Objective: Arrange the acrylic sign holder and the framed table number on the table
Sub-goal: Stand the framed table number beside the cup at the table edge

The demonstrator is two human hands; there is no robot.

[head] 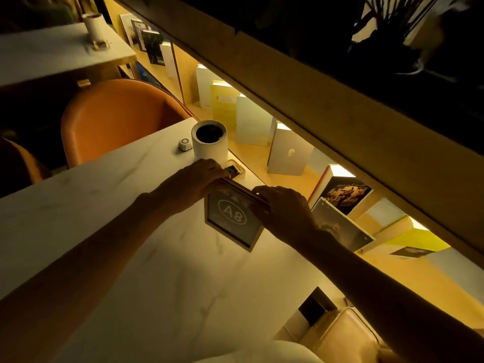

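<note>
A framed table number [231, 221], a light wooden frame around a dark card reading "A8", stands upright near the far edge of the pale marble table [110, 205]. My left hand [195, 182] grips its top left corner. My right hand [280, 210] holds its top right edge. Just behind my left hand, a small clear acrylic holder [237, 170] with a dark card sits by a white cylinder; most of it is hidden.
A white cylinder with a dark opening [209, 141] and a small white puck-shaped button [185, 144] stand at the table's far end. An orange chair [115, 119] is behind. A lit shelf of books [285, 150] runs along the right. A cream chair [337, 334] sits lower right.
</note>
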